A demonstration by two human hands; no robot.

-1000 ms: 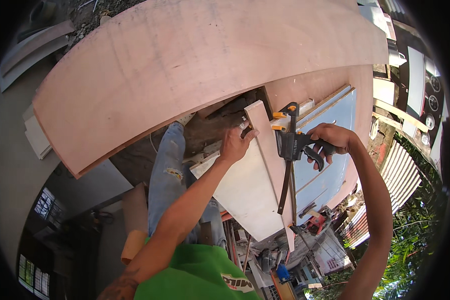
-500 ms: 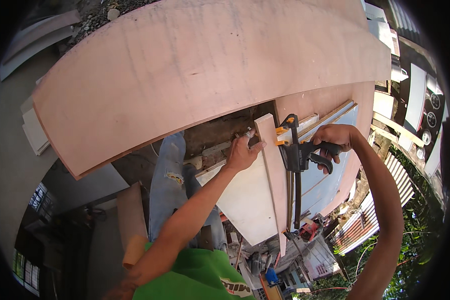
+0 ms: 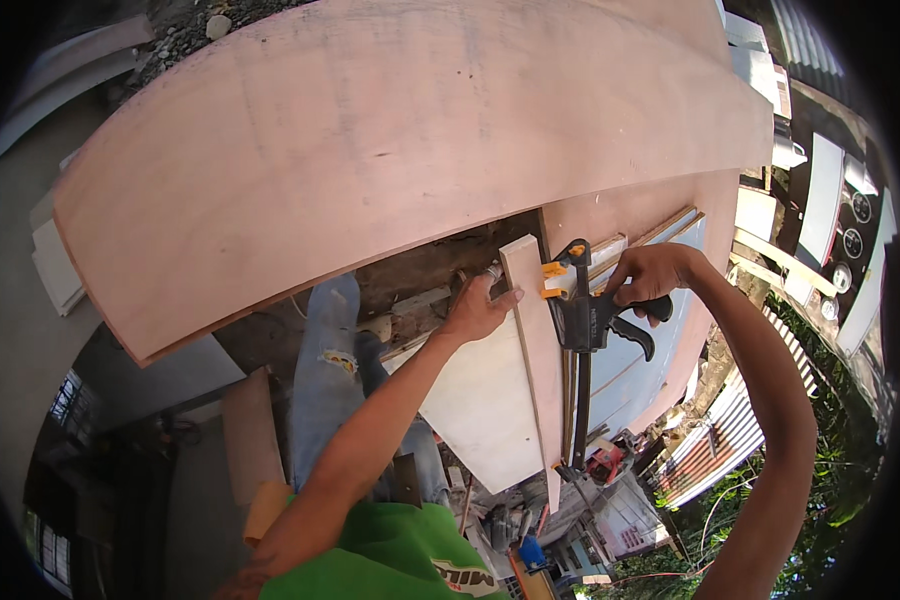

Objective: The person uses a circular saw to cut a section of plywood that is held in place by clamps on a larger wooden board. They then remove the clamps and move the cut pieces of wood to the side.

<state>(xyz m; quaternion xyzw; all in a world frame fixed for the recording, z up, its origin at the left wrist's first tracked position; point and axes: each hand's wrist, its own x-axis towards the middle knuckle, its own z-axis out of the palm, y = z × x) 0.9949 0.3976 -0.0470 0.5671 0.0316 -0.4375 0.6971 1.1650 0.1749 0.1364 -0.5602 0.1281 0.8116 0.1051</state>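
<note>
My right hand (image 3: 650,282) grips the black handle of a bar clamp (image 3: 585,330) with orange jaw pads, its bar running down along a narrow wooden strip (image 3: 535,350). My left hand (image 3: 475,308) rests fingers-spread on the top end of a white panel (image 3: 485,405), touching the left edge of the strip. Both sit just below the edge of a large pinkish plywood sheet (image 3: 390,150).
A second plywood sheet (image 3: 650,215) and a pale blue panel (image 3: 635,370) lie to the right of the clamp. My jeans-clad leg (image 3: 325,390) shows below the sheet. Loose boards (image 3: 250,440) lie at lower left; a corrugated metal fence (image 3: 715,445) and greenery at lower right.
The clamp and my right hand have shifted right and slightly up along the strip. My left hand has moved from the strip's top onto the white panel's end.
</note>
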